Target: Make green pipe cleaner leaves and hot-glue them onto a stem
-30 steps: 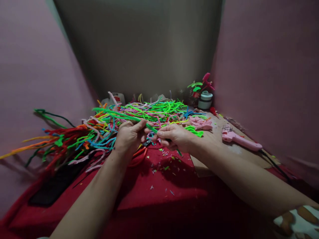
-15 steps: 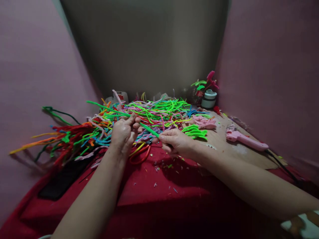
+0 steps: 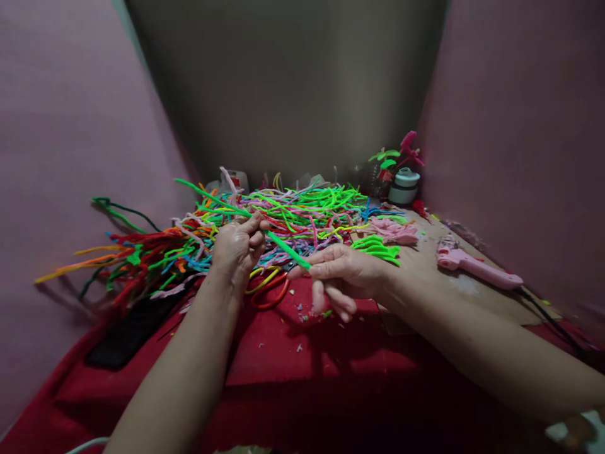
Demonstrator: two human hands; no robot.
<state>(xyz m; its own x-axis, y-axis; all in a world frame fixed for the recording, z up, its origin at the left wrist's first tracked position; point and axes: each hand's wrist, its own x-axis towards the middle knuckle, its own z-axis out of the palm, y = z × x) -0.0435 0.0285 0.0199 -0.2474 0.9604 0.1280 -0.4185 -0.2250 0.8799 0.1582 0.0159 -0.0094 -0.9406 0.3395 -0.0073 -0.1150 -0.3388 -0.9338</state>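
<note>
A green pipe cleaner stretches slantwise between my two hands, above the front of the pile. My left hand pinches it part way along, and its far end sticks out up and to the left. At its lower right end, my right hand grips it between thumb and index finger, with the other fingers loosely spread below. Behind the hands lies a large heap of many-coloured pipe cleaners. Scissors with red and yellow handles rest on the red cloth just under my hands.
A pink glue gun with a black cord lies on a brown board at right. Short green pieces sit beside pink ones. A lidded jar stands at the back. A black phone lies front left, among scraps on red cloth.
My right hand's lower fingers have opened out, while thumb and index finger stay on the pipe cleaner's end. The whole view has shifted slightly; my left hand keeps its grip.
</note>
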